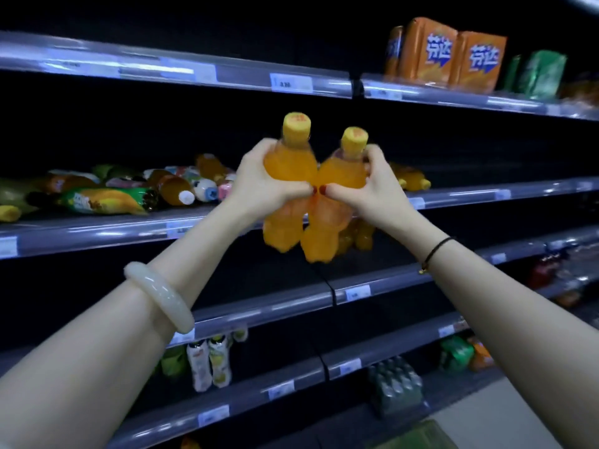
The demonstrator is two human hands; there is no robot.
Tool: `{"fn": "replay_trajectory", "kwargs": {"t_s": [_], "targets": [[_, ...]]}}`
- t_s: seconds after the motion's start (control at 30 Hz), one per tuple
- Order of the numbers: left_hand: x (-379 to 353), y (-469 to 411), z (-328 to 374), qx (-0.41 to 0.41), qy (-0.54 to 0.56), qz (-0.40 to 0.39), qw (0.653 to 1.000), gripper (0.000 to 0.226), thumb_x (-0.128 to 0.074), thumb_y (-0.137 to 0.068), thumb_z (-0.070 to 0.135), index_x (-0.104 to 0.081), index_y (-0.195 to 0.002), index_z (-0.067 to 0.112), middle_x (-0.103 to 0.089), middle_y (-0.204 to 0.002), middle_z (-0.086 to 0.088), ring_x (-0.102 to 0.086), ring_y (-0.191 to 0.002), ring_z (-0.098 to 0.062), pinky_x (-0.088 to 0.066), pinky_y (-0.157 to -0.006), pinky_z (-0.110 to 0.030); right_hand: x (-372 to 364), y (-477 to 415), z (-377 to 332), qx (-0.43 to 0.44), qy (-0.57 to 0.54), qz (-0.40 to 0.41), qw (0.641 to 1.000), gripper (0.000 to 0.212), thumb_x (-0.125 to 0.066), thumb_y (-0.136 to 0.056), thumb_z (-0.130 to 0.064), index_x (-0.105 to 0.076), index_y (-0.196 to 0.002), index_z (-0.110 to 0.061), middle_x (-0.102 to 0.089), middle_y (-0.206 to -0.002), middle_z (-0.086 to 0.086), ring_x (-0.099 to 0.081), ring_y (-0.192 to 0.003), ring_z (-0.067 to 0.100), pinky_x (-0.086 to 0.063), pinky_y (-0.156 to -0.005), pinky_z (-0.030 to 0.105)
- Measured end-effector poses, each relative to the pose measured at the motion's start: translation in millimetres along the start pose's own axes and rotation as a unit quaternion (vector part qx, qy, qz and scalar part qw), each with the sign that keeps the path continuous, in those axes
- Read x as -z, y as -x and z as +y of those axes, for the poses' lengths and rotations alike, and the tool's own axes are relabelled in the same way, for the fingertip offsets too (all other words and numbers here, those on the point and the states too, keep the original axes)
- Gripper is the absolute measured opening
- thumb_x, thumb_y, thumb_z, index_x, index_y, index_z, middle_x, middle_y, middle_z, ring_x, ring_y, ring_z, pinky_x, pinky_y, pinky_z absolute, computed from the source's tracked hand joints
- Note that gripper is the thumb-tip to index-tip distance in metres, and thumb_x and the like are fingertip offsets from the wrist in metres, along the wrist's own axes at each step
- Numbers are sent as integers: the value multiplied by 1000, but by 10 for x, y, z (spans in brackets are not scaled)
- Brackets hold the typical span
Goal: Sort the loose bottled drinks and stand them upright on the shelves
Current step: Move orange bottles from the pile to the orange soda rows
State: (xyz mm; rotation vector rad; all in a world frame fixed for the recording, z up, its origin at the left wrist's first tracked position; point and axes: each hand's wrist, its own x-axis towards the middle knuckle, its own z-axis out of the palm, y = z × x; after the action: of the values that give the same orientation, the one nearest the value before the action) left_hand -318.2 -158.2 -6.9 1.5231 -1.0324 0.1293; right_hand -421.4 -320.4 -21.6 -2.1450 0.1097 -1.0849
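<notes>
Just before the middle shelf, left hand and right hand each clamp a grip round an upright orange drink, left bottle touching right bottle.

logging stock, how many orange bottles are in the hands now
2: left orange bottle in the left hand, right orange bottle in the right hand, both cap-up, touching; others may be hidden behind.

Dim, motion-blurred, wide-angle edge distortion.
</notes>
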Motion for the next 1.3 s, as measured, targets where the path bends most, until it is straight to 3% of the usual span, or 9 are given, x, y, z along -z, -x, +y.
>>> {"fn": "replay_trajectory", "kwargs": {"t_s": [0.13,0.3,0.43,0.57,0.7,0.8,1.0,1.17,1.3], "targets": [[-520,152,-223,164,57,-72,982,55,-80,-68,14,-52,-115,20,-66,-96,0,-65,-79,-15,-44,-46,-23,239,325,403,-105,-2,-51,993,51,-78,-74,-27,-49,-115,-19,-67,-108,2,-68,-93,17,-58,-72,32],[-1271,163,-662,262,63,-82,960,60,-83,-63,15,-47,-110,20,-63,-100,-4,-65,-80,-19,-45,-48,-27,456,535,1233,-176,-29,-50,983,50,-80,-72,-21,-53,-114,-15,-69,-102,1,-70,-89,16,-59,-79,43],[-1864,-5,-971,281,56,-82,955,55,-83,-63,15,-49,-106,19,-62,-100,-4,-64,-81,-18,-52,-54,-31,674,444,1916,-195,-47,-58,978,52,-80,-68,-28,-56,-113,-17,-71,-100,0,-70,-90,16,-58,-82,45],[-2368,-219,-1230,301,86,-51,948,55,-83,-65,14,-52,-109,23,-62,-100,-2,-63,-83,-18,-52,-55,-31,863,269,2485,-186,-64,-70,978,49,-81,-72,-20,-56,-114,-17,-70,-100,1,-69,-91,15,-58,-84,42],[-2770,-456,-1516,283,76,-14,956,58,-85,-60,16,-53,-107,31,-61,-102,1,-62,-91,-20,-57,-72,-43,992,38,2970,-176,-88,-83,977,53,-80,-71,-21,-54,-117,-22,-66,-108,0,-66,-98,15,-57,-87,40],[-2956,-608,-1705,253,51,-10,966,60,-84,-50,23,-52,-100,37,-63,-102,1,-63,-95,-20,-56,-82,-41,990,-130,3285,-167,-97,-74,978,51,-81,-69,-22,-54,-113,-25,-67,-106,-2,-66,-97,13,-56,-86,41],[-3208,-873,-2218,239,17,10,971,59,-81,-48,24,-51,-96,38,-65,-99,2,-64,-92,-16,-54,-82,-34,815,-432,3825,-150,-111,-86,979,53,-81,-71,-18,-52,-115,-29,-65,-108,-7,-63,-100,5,-54,-87,31],[-3344,-1082,-2606,271,16,27,962,59,-85,-58,8,-50,-102,23,-63,-100,-3,-64,-94,-21,-54,-84,-37,662,-621,4218,-148,-108,-104,978,50,-79,-73,-16,-54,-115,-24,-68,-103,-5,-66,-95,7,-55,-83,26],[-3454,-1312,-2705,263,-4,-33,964,63,-86,-58,8,-52,-109,19,-66,-102,-6,-65,-91,-17,-54,-78,-30,606,-765,4509,-184,-125,-82,971,42,-77,-75,-9,-55,-109,-19,-69,-96,-3,-68,-86,8,-54,-72,23]]}}
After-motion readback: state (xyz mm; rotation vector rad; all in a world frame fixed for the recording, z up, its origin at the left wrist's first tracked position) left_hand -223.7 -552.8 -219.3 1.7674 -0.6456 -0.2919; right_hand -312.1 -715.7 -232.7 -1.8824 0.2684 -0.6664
